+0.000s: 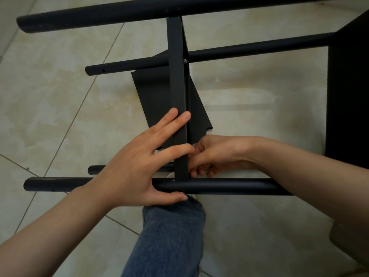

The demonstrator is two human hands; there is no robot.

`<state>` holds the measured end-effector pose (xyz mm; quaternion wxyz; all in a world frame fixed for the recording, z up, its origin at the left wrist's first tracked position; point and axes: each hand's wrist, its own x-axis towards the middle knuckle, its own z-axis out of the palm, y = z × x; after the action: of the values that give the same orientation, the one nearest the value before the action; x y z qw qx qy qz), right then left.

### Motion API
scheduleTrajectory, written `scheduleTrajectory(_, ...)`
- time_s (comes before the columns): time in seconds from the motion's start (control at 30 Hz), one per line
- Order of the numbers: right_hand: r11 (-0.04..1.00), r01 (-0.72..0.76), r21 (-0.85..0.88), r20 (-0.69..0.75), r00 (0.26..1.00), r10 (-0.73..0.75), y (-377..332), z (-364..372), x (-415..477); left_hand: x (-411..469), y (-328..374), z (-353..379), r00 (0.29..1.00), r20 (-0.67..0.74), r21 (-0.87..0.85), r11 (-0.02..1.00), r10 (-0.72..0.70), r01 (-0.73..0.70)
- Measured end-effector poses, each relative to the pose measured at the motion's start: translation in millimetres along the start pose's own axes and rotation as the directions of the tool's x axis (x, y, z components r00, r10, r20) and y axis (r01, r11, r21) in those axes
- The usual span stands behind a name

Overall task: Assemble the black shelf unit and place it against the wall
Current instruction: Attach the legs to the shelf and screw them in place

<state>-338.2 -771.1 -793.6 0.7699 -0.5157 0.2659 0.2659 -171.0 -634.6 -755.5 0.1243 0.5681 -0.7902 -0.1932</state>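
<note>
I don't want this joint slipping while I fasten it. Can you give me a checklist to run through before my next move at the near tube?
1. Left hand steadies shelf panel: ok, fingers flat on its edge.
2. Far joint screw fitted: ok, head visible.
3. Fastener at near tube tight: cannot tell, thumb rests against it.
4. Right hand holds a part: cannot tell, fingers curled behind the panel.
5. Floor below free: not ok, spare panel lies there.

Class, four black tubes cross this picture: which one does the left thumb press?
The nearest tube, lowest in view: the left hand straddles it, thumb against its near side. The other three lie farther off.
</note>
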Motion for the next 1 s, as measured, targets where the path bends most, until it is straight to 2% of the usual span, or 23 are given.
scheduleTrajectory(0.27, 0.998, 0.002, 0.059, 0.018, 1.000, -0.003, 0.0, 0.0, -2.1, 0.0, -0.1, 0.4, 1.000, -0.001, 0.001, 1.000, -0.001, 0.001)
scheduleTrajectory(0.63, 1.000, 0.012, 0.005, 0.026, 1.000, -0.012, 1.6, -1.7, -1.1, 0.4, -0.2, -0.1, 1.000, 0.005, 0.005, 1.000, -0.012, 0.012)
scheduleTrajectory(1.0, 0.999, 0.032, 0.020, 0.040, 0.999, -0.033, 0.6, -1.4, -1.9, 0.7, 0.3, -0.3, 1.000, 0.005, 0.001, 1.000, -0.010, 0.010)
